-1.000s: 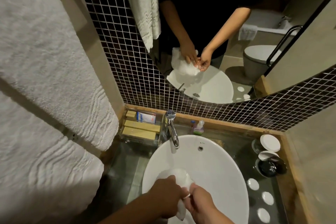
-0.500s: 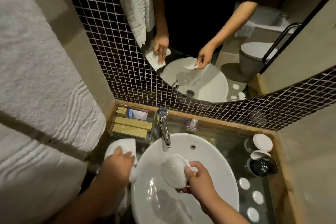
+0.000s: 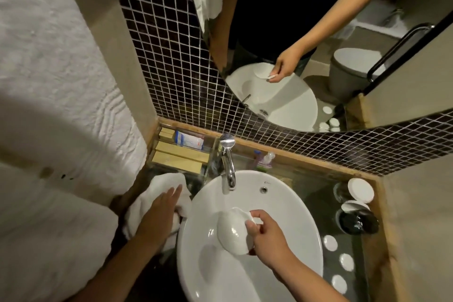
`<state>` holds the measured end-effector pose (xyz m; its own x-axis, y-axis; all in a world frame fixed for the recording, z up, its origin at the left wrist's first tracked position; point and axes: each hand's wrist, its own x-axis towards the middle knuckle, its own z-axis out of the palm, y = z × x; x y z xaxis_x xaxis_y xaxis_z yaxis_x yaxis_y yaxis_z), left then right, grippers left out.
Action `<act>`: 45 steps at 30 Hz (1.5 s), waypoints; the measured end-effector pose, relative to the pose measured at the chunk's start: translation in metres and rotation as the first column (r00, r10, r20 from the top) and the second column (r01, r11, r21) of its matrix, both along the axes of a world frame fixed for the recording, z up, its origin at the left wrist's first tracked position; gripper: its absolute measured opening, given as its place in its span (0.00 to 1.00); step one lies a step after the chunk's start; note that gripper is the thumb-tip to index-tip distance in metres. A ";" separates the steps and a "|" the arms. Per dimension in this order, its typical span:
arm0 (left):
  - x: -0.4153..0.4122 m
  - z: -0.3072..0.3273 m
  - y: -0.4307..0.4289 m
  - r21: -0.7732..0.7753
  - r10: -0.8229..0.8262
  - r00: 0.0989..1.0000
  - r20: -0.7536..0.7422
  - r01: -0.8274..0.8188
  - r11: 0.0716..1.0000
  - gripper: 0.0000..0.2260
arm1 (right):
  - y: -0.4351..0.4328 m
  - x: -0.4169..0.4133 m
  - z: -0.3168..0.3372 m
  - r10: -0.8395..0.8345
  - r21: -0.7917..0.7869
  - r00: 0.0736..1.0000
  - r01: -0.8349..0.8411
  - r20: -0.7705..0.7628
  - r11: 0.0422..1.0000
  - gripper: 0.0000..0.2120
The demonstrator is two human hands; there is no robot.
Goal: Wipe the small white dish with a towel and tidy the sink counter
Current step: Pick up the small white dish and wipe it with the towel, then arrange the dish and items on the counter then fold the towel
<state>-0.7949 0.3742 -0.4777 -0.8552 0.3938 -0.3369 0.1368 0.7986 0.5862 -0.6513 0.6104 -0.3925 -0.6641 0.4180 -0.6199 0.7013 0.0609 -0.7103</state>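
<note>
My right hand (image 3: 266, 240) grips the small white dish (image 3: 234, 233) by its rim and holds it tilted over the round white basin (image 3: 289, 206). The white towel (image 3: 152, 191) lies bunched on the dark counter left of the basin. My left hand (image 3: 160, 211) rests flat on top of it with the fingers spread. The two hands are apart, one on each side of the basin's left rim.
A chrome tap (image 3: 228, 162) stands behind the basin. A clear tray with boxes (image 3: 180, 152) sits at the back left, a small bottle (image 3: 266, 159) behind the tap. At right are lidded cups (image 3: 360, 190), a black bowl (image 3: 358, 220) and round white pads (image 3: 345, 261). Large towels (image 3: 49, 81) hang left.
The hands separated: my left hand carried the towel out to the counter left of the basin and flattened on it. My right hand kept the dish over the basin.
</note>
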 end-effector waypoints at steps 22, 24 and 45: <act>-0.005 -0.046 0.039 -0.431 0.128 0.989 -0.073 -0.147 0.890 0.27 | 0.026 0.040 -0.048 -0.023 0.076 0.995 0.015 0.095 0.997 0.07; 0.002 -0.023 0.048 -0.326 -0.027 0.949 -0.313 -0.080 0.942 0.23 | 0.034 0.037 -0.045 0.034 0.137 0.998 -0.040 0.049 0.990 0.07; 0.034 0.056 0.325 0.340 -0.326 0.935 -0.140 0.354 0.871 0.07 | 0.191 0.014 -0.006 0.417 0.714 0.896 -0.392 0.154 0.580 0.44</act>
<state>-0.7614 0.6992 -0.4212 -0.6640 0.7453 -0.0603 0.4171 0.4362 0.7973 -0.6375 0.8018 -0.3982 -0.8880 0.3997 -0.2276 0.4567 0.8246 -0.3340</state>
